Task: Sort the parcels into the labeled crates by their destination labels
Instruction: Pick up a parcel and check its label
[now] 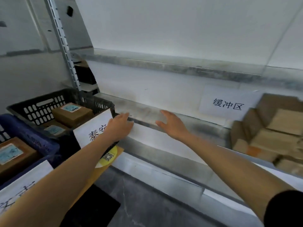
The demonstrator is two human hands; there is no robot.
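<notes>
left hand [120,126] and right hand [172,125] both empty, fingers straight; parcels [268,141] at right look light, stiff cardboard: grip opposite sides.

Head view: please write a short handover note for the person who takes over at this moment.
Left hand: open, empty, beside the paper label of the black crate.
Right hand: open, empty, over the shelf ledge.
Done: two labelled parcels lie in the black crate, one parcel in the blue crate.
Left: the parcel pile at the right, beside the 缓冲区 sign, awaits sorting.
</notes>
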